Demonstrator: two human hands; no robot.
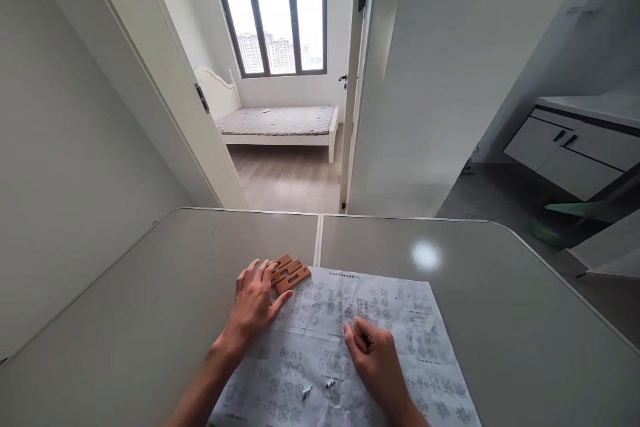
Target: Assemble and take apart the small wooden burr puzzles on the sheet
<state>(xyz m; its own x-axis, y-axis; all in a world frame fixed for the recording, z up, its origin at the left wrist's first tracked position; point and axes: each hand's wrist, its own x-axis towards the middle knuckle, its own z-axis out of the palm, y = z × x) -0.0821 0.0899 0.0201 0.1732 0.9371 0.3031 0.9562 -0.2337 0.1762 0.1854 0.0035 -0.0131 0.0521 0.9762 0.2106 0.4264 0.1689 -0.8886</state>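
My left hand [257, 293] rests at the left of several brown wooden blocks [294, 278] with slots cut in them, its spread fingers touching their left side. The blocks lie side by side at the top left corner of a large printed paper sheet [420, 320]. Over the middle of the sheet is my right hand [375, 350], its fingers curled in; whatever may be inside them is hidden. Rows of small line drawings cover the sheet, which is creased and has two small torn spots [307, 392] near its lower middle.
A grey table [175, 293] with a pale edge and a centre seam [319, 240] carries everything. Past it, a doorway leads to a bed [280, 121] under a window [275, 20]. White cabinets [575, 147] stand at the right, near a green stool-like object [575, 209].
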